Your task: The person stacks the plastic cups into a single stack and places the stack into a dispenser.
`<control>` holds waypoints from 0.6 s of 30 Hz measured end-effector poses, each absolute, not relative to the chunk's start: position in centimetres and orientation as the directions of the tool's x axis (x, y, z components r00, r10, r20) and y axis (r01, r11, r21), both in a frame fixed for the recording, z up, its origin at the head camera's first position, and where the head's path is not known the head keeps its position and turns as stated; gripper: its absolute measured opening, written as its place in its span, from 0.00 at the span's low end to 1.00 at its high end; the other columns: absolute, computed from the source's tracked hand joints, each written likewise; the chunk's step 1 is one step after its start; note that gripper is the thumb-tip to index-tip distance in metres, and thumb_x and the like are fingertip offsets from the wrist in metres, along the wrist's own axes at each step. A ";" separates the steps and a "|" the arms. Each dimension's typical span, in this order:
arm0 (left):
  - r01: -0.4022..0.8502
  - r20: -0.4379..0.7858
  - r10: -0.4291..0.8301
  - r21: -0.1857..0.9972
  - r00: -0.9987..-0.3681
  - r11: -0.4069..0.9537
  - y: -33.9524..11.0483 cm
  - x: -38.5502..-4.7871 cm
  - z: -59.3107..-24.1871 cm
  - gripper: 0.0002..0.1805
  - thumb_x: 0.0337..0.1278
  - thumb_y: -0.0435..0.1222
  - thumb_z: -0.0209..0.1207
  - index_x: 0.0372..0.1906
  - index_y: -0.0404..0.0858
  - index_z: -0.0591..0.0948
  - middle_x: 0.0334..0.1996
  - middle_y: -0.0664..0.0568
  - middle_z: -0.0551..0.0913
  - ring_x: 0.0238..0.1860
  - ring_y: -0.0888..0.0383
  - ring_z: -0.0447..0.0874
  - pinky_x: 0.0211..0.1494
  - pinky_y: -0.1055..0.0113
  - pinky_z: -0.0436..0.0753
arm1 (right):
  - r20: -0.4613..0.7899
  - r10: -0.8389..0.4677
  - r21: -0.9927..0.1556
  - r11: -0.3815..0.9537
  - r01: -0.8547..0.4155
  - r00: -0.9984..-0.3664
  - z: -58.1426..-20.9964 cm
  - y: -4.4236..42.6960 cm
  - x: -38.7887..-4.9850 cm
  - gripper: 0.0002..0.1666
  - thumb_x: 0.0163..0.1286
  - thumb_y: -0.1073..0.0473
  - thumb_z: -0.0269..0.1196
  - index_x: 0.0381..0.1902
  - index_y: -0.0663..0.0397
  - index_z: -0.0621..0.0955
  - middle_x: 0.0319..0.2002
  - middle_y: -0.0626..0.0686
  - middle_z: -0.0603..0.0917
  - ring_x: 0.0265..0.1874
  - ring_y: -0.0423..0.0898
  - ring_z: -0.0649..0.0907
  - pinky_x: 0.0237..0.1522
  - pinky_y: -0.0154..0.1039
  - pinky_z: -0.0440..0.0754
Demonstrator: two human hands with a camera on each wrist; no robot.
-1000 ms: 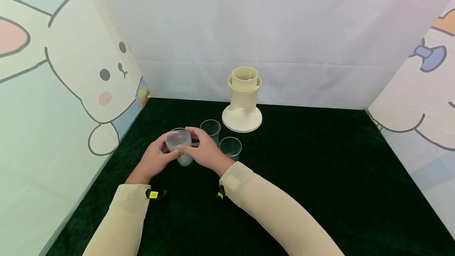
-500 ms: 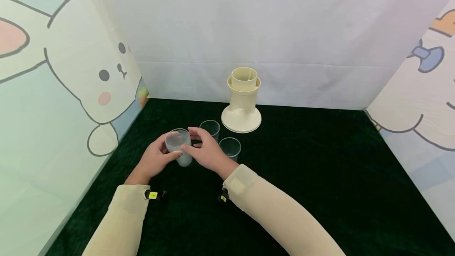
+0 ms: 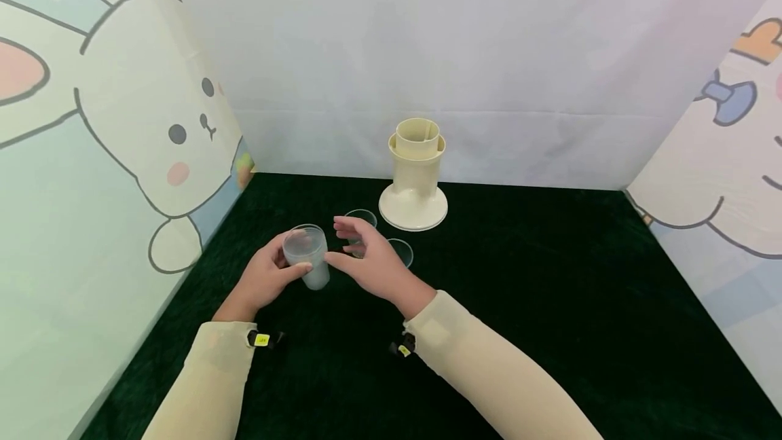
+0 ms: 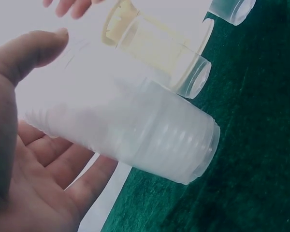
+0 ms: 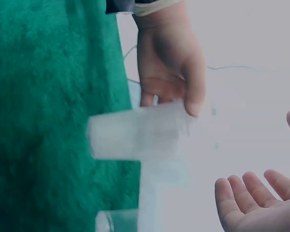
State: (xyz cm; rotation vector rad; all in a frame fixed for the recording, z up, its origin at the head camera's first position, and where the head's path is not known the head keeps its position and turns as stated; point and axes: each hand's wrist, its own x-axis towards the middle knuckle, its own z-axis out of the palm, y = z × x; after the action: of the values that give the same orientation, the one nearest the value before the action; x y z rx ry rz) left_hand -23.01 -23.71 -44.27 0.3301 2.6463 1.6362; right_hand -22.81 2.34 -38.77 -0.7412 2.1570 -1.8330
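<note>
My left hand (image 3: 263, 277) grips a stack of nested clear plastic cups (image 3: 316, 273) near its top, thumb on the near side and fingers behind. In the left wrist view, the stack (image 4: 179, 140) shows several close-set rings along its side. To the right of it is my right hand (image 3: 385, 267), fingers spread and slightly bent, holding nothing. A gap between the right hand (image 5: 253, 208) and the stack (image 5: 135, 133) shows in the right wrist view. Behind the right hand stand two single clear cups, a farther cup (image 3: 368, 217) and a nearer cup (image 3: 402, 250), both partly hidden.
A cream plastic stand (image 3: 417, 178) with a round base and a tube in its top stands at the back, beyond the cups. Dark green cloth (image 3: 537, 290) covers the table. A pale curtain (image 3: 519, 53) hangs behind, with cartoon-printed panels on both sides.
My right hand has let go of the cup stack and drawn away to the right, its fingers spreading. The left hand keeps its grip in nearly the same place.
</note>
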 end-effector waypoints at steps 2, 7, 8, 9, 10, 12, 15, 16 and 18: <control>0.164 0.094 0.179 0.886 -0.979 0.433 -23.8 -22.9 -44.4 0.38 0.66 0.46 0.68 0.76 0.42 0.66 0.66 0.44 0.75 0.64 0.45 0.77 0.68 0.41 0.73 | 0.175 -0.506 -0.966 0.079 -0.248 -0.845 -38.6 3.2 -22.7 0.36 0.76 0.55 0.65 0.76 0.47 0.66 0.72 0.50 0.71 0.70 0.47 0.72 0.68 0.49 0.73; 0.155 0.083 0.179 0.885 -0.980 0.438 -23.6 -22.7 -44.2 0.39 0.66 0.47 0.69 0.76 0.43 0.66 0.67 0.44 0.74 0.65 0.44 0.76 0.68 0.40 0.72 | 0.210 -0.468 -0.965 0.041 -0.258 -0.858 -37.8 5.7 -22.2 0.35 0.75 0.56 0.65 0.76 0.50 0.67 0.71 0.51 0.72 0.70 0.47 0.72 0.68 0.50 0.72; 0.156 0.084 0.181 0.884 -0.980 0.440 -23.6 -22.7 -44.1 0.39 0.66 0.46 0.69 0.76 0.43 0.65 0.67 0.43 0.74 0.65 0.43 0.75 0.68 0.39 0.72 | 0.217 -0.459 -0.964 0.038 -0.263 -0.862 -37.6 6.1 -22.1 0.35 0.75 0.56 0.65 0.76 0.51 0.67 0.71 0.50 0.72 0.70 0.48 0.72 0.69 0.50 0.72; 0.157 0.083 0.181 0.883 -0.980 0.443 -23.6 -22.7 -44.0 0.39 0.66 0.46 0.68 0.76 0.43 0.65 0.67 0.43 0.73 0.66 0.43 0.75 0.68 0.39 0.72 | 0.222 -0.446 -0.962 0.042 -0.268 -0.867 -37.4 6.5 -22.0 0.35 0.75 0.57 0.65 0.76 0.51 0.67 0.71 0.50 0.72 0.70 0.48 0.72 0.68 0.50 0.73; 0.156 0.082 0.181 0.882 -0.980 0.445 -23.7 -22.7 -44.0 0.39 0.66 0.46 0.68 0.76 0.42 0.65 0.67 0.43 0.73 0.66 0.43 0.75 0.69 0.39 0.72 | 0.228 -0.435 -0.960 0.047 -0.274 -0.871 -37.3 6.9 -21.9 0.35 0.75 0.57 0.65 0.75 0.51 0.67 0.71 0.50 0.72 0.70 0.47 0.72 0.68 0.50 0.73; 0.157 0.083 0.181 0.881 -0.980 0.446 -23.7 -22.7 -44.0 0.39 0.66 0.47 0.68 0.76 0.43 0.65 0.68 0.43 0.73 0.66 0.43 0.75 0.68 0.39 0.72 | 0.238 -0.414 -0.956 0.057 -0.286 -0.879 -37.3 7.6 -21.7 0.35 0.75 0.58 0.65 0.75 0.51 0.67 0.71 0.50 0.72 0.70 0.49 0.72 0.68 0.51 0.73; 0.158 0.085 0.182 0.884 -0.980 0.439 -23.8 -22.8 -44.1 0.40 0.66 0.47 0.69 0.76 0.43 0.65 0.68 0.43 0.73 0.66 0.43 0.75 0.68 0.39 0.72 | 0.248 -0.390 -0.948 0.089 -0.304 -0.887 -37.4 8.5 -21.4 0.35 0.75 0.57 0.66 0.75 0.50 0.68 0.71 0.49 0.72 0.70 0.48 0.72 0.69 0.51 0.72; 0.156 0.083 0.182 0.886 -0.980 0.437 -23.8 -22.8 -44.0 0.40 0.66 0.47 0.69 0.76 0.43 0.65 0.68 0.43 0.73 0.66 0.43 0.75 0.68 0.39 0.72 | 0.254 -0.385 -0.943 0.104 -0.316 -0.887 -37.5 8.7 -21.3 0.35 0.75 0.57 0.66 0.75 0.50 0.67 0.71 0.49 0.72 0.70 0.47 0.72 0.69 0.51 0.72; 0.153 0.080 0.180 0.887 -0.980 0.436 -23.9 -22.8 -44.0 0.40 0.65 0.47 0.69 0.76 0.43 0.65 0.68 0.43 0.72 0.67 0.43 0.74 0.68 0.40 0.72 | 0.267 -0.378 -0.931 0.135 -0.338 -0.887 -37.8 9.2 -21.2 0.35 0.75 0.55 0.66 0.75 0.49 0.67 0.72 0.49 0.71 0.70 0.46 0.71 0.70 0.51 0.71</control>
State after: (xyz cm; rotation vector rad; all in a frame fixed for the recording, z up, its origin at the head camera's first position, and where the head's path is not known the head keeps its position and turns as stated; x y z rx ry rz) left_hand -22.78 -23.85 -44.01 0.3062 2.6402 1.6255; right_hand -21.25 9.18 -37.75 -0.7384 2.3423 -1.9063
